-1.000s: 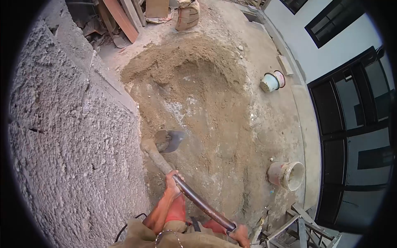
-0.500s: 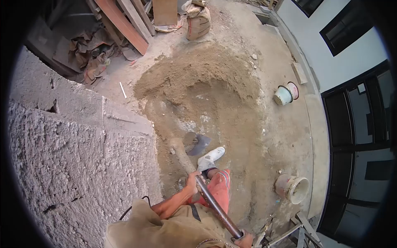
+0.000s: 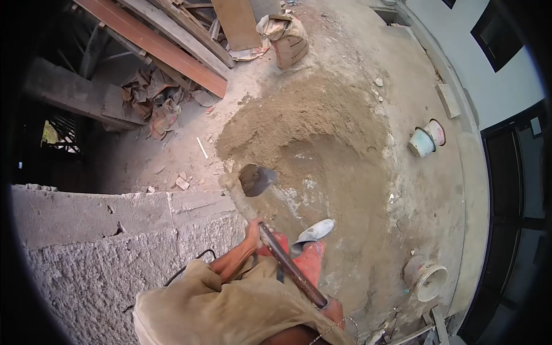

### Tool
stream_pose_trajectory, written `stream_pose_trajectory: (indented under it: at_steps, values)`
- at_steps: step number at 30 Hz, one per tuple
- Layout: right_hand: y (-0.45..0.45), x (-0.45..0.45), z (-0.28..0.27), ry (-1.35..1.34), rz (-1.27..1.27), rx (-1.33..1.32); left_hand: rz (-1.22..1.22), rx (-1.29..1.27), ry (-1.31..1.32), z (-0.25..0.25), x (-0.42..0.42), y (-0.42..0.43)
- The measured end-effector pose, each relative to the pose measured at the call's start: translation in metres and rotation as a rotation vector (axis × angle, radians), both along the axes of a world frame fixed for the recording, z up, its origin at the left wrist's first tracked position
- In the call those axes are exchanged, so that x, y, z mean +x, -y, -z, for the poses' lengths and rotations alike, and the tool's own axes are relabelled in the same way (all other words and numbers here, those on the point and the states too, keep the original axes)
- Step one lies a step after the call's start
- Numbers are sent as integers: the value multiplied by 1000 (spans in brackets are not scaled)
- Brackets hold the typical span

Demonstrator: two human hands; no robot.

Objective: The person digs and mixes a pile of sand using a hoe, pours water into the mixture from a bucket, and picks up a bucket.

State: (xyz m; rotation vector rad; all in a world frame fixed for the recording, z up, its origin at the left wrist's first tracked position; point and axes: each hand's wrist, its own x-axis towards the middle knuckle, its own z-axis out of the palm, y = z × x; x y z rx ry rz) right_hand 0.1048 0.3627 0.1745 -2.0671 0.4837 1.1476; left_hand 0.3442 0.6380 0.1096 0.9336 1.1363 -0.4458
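A long-handled hoe [image 3: 293, 267] slants across the front of my body, its dark handle running into a mud-caked pale section at the far end. My left hand [image 3: 253, 231] is wrapped round the middle of the handle. Lower down, my right hand [image 3: 333, 313] grips the near end. The grey hoe blade [image 3: 261, 180] is at the left edge of the sand, with some sand on its face. A heap of brown sand [image 3: 310, 112] curves beyond it. My white boot [image 3: 316, 230] stands on the sandy ground close to the handle.
A rough concrete wall [image 3: 132, 224] is at my left. Planks [image 3: 167, 49] lean at the upper left near a filled sack [image 3: 287, 43]. Two small buckets [image 3: 422, 142] lie on the right, with a larger dirty bucket [image 3: 425, 280] nearer. A dark-framed door [image 3: 509, 213] stands far right.
The hoe blade has moved forward and left, away from my boot to the sand's left edge. Both hands keep their grip. My view has shifted, showing more to the left.
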Motion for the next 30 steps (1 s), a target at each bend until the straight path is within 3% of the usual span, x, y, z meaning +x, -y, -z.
stream_pose_trajectory:
  at_steps: [4, 5, 8, 11, 15, 18, 21, 23, 26, 27, 30]
  values:
    - [3, 45, -14, -15, -70, -24, -42, -207, 11, -29, 38, 4]
    - [1, 60, -14, -13, -84, -43, -35, -177, -8, -6, 44, -4]
    - [-12, 102, -17, 2, -92, -89, -43, -138, -70, -24, 90, -6]
    - [-43, 134, 15, 51, -64, -71, -19, -178, -77, 18, 139, -38]
    - [-130, 226, 54, 50, 14, -73, -2, -125, -66, 18, 250, -101]
    - [-202, 328, 100, 242, 129, 89, -41, -172, 164, 13, 378, -160]
    - [-279, 494, 113, 404, 80, 130, -13, -65, 682, -19, 492, -221]
    - [-330, 602, 122, 545, 42, 194, -18, 209, 948, -25, 535, -258]
    - [-399, 748, 151, 492, 49, 270, 209, 276, 907, -14, 527, -328]
    - [-419, 788, 165, 453, 51, 294, 145, 216, 799, 4, 516, -345]
    - [-460, 882, 228, 400, 12, 392, 0, 364, 359, 92, 458, -385]
